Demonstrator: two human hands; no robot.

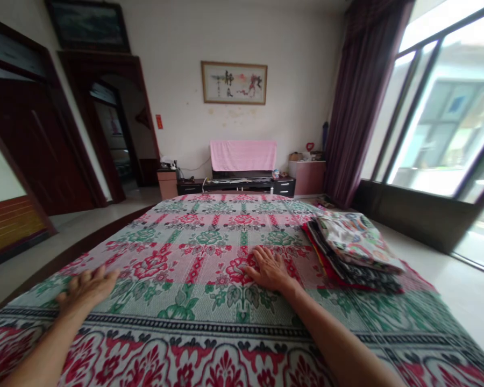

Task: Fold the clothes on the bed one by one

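A floral cloth in pink, red, green and white is spread out before me, with a dark banded border near my side. My left hand is over its left part, palm down with the fingers apart. Near the cloth's middle, my right hand lies flat with its fingers stretched out, touching a red flower motif. Neither hand grips anything. To the right of my right hand sits a stack of folded fabrics, with a light patterned piece on top and dark and red ones beneath.
Beyond the cloth stands a low black cabinet under a pink towel draped over a dark screen. Purple curtains and a large window are on the right. At the left are a dark red door and a doorway.
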